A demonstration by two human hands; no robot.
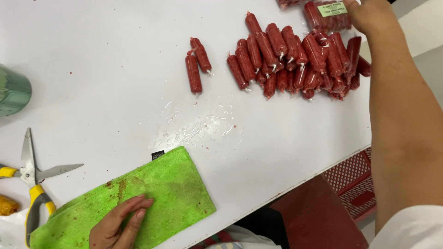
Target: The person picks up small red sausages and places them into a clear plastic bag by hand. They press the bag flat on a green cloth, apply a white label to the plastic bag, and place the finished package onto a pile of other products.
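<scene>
My left hand (117,224) rests flat on a stained green cloth (152,193) at the near edge of the white table (92,69), fingers together and holding nothing. My right hand (369,14) reaches to the far right corner, touching a labelled clear pack of red sausages (325,16); whether it grips the pack cannot be told. Below it lies a pile of several small red plastic-wrapped sausages (295,60). Two more red sausages (197,64) lie apart to the left of the pile.
Open scissors (31,180) with yellow-grey handles lie at the left edge. A green cylinder (13,90) stands farther left. A wet patch (198,124) glistens mid-table. A red perforated crate (353,182) sits below the table's right edge.
</scene>
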